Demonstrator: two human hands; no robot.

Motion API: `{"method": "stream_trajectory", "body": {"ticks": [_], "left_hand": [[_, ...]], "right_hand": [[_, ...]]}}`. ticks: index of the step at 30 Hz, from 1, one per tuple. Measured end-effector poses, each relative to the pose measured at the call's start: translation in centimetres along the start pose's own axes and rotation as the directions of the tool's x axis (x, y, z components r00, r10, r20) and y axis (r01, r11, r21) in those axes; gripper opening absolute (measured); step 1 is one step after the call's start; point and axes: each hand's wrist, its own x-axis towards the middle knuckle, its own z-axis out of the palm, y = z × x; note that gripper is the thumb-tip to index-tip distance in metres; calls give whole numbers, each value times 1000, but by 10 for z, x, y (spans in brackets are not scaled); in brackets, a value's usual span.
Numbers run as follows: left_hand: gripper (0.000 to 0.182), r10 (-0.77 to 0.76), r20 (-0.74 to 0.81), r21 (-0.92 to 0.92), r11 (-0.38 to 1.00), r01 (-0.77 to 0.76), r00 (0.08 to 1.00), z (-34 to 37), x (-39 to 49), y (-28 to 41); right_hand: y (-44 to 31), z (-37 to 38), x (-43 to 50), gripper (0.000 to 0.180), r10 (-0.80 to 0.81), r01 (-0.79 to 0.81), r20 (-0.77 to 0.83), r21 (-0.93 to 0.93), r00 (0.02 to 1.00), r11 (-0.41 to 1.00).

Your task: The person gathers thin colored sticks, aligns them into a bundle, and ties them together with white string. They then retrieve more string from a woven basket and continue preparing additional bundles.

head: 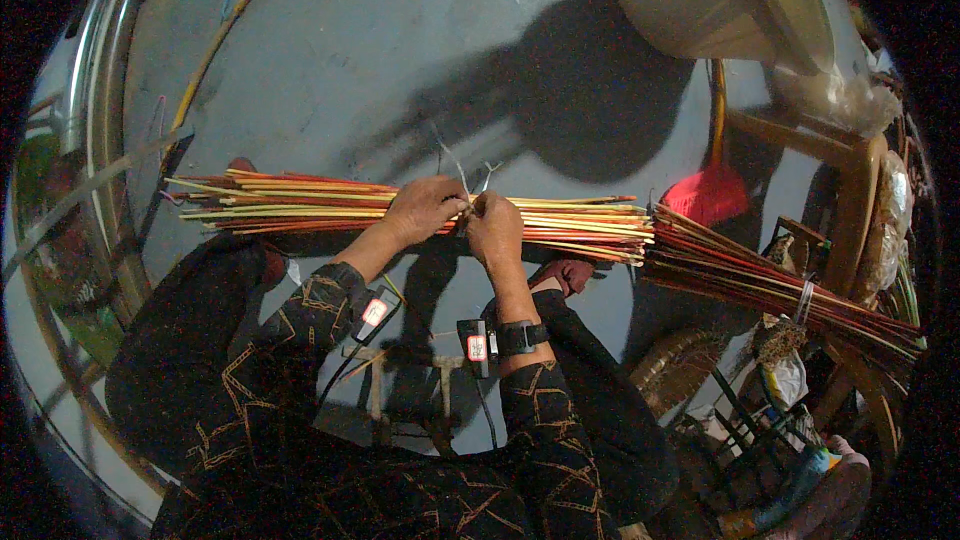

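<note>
A long bundle of thin red, orange and yellow sticks (pixel 330 204) lies crosswise before me, above my knees. Over its middle, my left hand (pixel 429 208) pinches a pale tie strand (pixel 452 156) between thumb and fingers. Close beside it, my right hand (pixel 493 225) is closed at the same tie, its fingertips nearly touching those of the left. Loose ends of the strand stick up beyond the hands. Whether the strand is wire or string, I cannot tell. The hands hide the point where it crosses the bundle.
Another tied bundle of sticks (pixel 757 270) lies at the right. Behind it are a red broom head (pixel 705 193) and a wooden frame (pixel 855 217). A yellow-handled pole (pixel 214 56) stands at the left. Below my hands is a small stool-like frame (pixel 379 390).
</note>
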Motion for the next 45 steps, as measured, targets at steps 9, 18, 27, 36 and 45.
{"method": "stream_trajectory", "body": {"ticks": [9, 18, 27, 36, 45], "left_hand": [[27, -6, -60, -8, 1000, 6, 998, -2, 1, 5], [28, -194, -34, 160, 967, 197, 980, 2, 17, 15], [20, -223, -63, 262, 937, 232, 973, 8, 23, 11], [21, -236, -85, 370, 895, 250, 968, 14, 29, 4], [28, -241, -76, -315, 926, 206, 967, -41, 26, -46]], "right_hand": [[-2, -9, 0, 16, -10, 12, -34, 61, 999, 998], [13, -7, -1, 22, -24, 12, 134, 89, 991, 996], [24, 0, 1, 21, 20, -71, 207, 246, 978, 967], [25, 11, 1, 21, 14, -95, 235, 334, 972, 938], [-7, -11, -5, 51, -236, 224, -23, -244, 971, 944]]}}
